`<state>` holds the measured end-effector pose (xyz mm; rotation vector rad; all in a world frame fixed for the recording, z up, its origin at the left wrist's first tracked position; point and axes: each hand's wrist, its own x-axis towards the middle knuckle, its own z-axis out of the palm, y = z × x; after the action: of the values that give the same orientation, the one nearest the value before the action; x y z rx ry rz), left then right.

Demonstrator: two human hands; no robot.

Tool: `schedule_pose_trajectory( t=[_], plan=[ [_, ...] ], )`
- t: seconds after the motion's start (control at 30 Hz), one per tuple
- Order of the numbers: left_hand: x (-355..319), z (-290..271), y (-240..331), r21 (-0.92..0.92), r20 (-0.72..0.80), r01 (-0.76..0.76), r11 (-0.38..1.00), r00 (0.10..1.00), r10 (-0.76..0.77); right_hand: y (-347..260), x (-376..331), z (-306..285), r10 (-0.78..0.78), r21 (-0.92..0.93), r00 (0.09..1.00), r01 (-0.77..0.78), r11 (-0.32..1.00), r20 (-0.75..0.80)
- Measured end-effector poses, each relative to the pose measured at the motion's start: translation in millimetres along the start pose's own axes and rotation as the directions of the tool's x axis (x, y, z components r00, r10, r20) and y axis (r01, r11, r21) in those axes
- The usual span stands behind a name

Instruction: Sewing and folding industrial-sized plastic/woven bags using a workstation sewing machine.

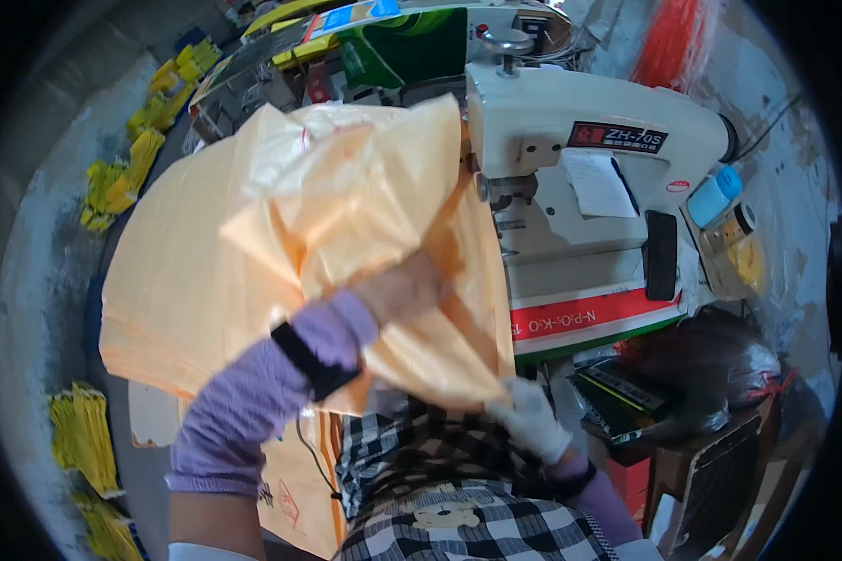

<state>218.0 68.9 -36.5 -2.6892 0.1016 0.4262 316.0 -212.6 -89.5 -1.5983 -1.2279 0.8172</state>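
In front of the sewing machine [580, 178], you hold a big orange sack [281, 234] lifted off the stack of sacks [159, 309] beneath it. Keep the cloth spread and taut between both hands so that no folds bunch near the machine's left edge. Your left hand [398, 290], in a purple sleeve [253, 393], is pushed up into the sack's folds; whether its fingers are closed, I cannot tell. Your right hand [531, 419], white-gloved, pinches the sack's lower corner, low over your checked apron [458, 514].

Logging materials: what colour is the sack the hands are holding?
Pale orange sack, seen in the head view.
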Motion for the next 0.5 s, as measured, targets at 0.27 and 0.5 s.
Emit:
schedule_pose_trajectory(
  t=[0.27,0.5],
  plan=[
    [-77,-84,-21,-0.307,-0.524,0.279,0.910,0.749,-0.406,18,147,-20,-0.236,-0.406,0.969,0.189,0.894,-0.069],
    [-168,-69,71,-0.851,-0.414,0.029,0.524,0.577,-0.704,14,114,31,-0.645,-0.662,0.748,0.564,0.494,0.156]
  ],
)
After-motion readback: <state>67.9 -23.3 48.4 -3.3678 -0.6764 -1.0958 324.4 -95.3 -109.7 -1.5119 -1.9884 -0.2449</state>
